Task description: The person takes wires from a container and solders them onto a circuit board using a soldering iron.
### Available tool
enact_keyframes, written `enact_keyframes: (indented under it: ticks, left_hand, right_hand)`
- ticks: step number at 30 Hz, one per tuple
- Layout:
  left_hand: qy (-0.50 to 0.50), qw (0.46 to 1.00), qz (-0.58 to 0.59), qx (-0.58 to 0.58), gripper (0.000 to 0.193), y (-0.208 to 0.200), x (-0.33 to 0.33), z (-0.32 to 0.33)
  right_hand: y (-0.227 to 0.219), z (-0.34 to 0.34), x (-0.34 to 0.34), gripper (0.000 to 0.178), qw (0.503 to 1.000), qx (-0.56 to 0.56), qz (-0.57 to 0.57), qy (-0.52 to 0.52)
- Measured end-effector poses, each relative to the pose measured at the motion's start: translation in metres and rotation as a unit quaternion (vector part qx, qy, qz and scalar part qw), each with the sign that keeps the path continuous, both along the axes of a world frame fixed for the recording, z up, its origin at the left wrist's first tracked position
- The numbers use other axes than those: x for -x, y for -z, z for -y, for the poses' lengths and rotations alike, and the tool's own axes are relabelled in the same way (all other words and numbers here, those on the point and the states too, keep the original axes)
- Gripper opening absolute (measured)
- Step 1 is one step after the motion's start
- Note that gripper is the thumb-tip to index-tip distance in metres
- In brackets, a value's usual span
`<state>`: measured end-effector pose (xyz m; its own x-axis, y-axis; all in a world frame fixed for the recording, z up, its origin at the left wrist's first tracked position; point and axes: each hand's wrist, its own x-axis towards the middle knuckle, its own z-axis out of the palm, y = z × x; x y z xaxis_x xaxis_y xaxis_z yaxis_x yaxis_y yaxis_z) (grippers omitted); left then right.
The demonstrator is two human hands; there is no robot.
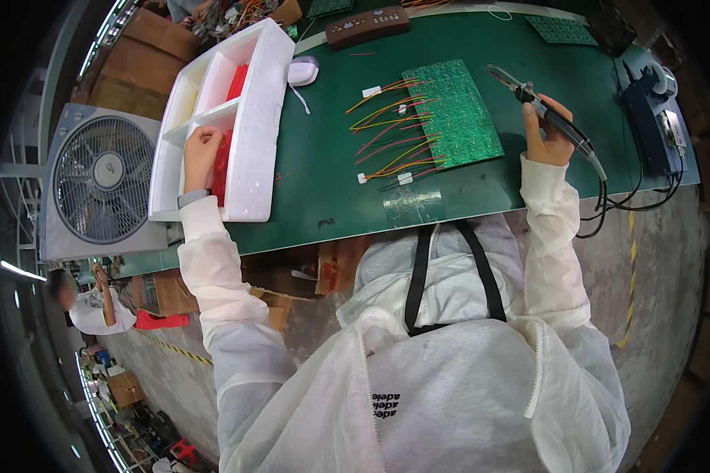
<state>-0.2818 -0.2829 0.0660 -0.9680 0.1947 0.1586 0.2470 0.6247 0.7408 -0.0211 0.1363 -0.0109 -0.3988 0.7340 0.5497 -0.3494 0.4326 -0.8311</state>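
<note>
Smooth, matte green covers the table [323, 169], and on it, in the upper centre-right of the frame, lies a brighter green circuit board panel [467, 114], flat, roughly rectangular and set askew, its face densely speckled with small repeated pale marks. From its left edge thin, flexible wires [378, 118] in red, yellow, orange and black fan out in loose bundles, slightly curved, several ending in small blocky white connectors [404, 179] of what looks like plastic. In the upper right, the right hand [549, 146] is closed around a slender black-handled tool [564, 124]; its forked, bare metal tip points up and left, in the air beside the panel, and black cables trail from its lower end toward a boxy blue-grey unit [646, 130] at the far right. In the upper left, the left hand [203, 151] is over the nearest compartment of a white foam box [259, 150], thick-walled, grainy and divided; its fingers are bent together beside a glossy red heap [222, 165], and I cannot tell whether they pinch a piece of it. Both forearms wear thin, crinkled white sleeves. Below the panel, a shiny clear patch [414, 206] clings to the table near its front edge.
</note>
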Motion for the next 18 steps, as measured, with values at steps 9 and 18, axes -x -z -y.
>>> enact_keyframes:
  ticks: [9, 18]
  left_hand:
    - [-0.014, 0.986, 0.101, -0.135, 0.013, -0.022, -0.022, -0.018]
    - [0.000, 0.980, 0.142, -0.143, 0.015, -0.015, -0.015, -0.011]
  right_hand:
    - [0.000, 0.000, 0.000, 0.025, 1.000, -0.011, 0.012, 0.002]
    - [0.001, -0.001, -0.001, 0.025, 1.000, -0.017, 0.023, 0.001]
